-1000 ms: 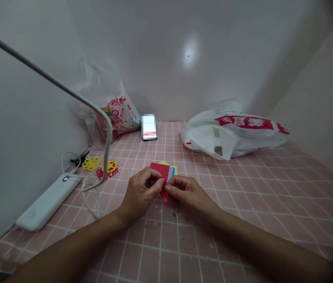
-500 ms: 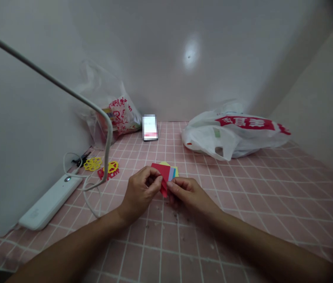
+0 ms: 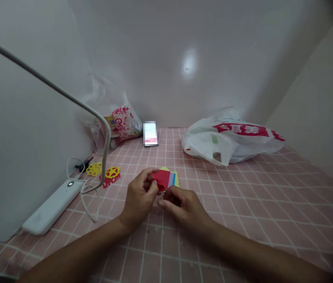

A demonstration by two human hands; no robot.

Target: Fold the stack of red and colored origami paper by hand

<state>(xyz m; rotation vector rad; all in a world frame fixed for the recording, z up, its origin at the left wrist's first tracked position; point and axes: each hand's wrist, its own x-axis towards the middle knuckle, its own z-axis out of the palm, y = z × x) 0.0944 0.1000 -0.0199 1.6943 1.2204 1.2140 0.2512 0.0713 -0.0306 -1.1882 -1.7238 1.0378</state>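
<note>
A piece of red paper (image 3: pixel 161 179) is pinched between the thumb and fingers of my left hand (image 3: pixel 139 196), its lower edge bent. Beneath and to the right of it, coloured sheets (image 3: pixel 176 179) in purple, blue and yellow show their edges. My right hand (image 3: pixel 185 205) is just below and right of the red paper, its fingers curled with the thumb near the fingertips. Whether anything small lies between those fingertips is too hard to make out.
A white power strip (image 3: pixel 52 206) and looping cable lie left, near yellow cutouts (image 3: pixel 112 173) and a red cutout (image 3: pixel 111 181). A phone (image 3: pixel 150 134) stands behind, between a left plastic bag (image 3: pixel 125 122) and a right one (image 3: pixel 207 145).
My right hand has drawn down and slightly left, off the edge of the red paper. The paper's lower part, pointed before, now curls near my left thumb. The view has shifted slightly.
</note>
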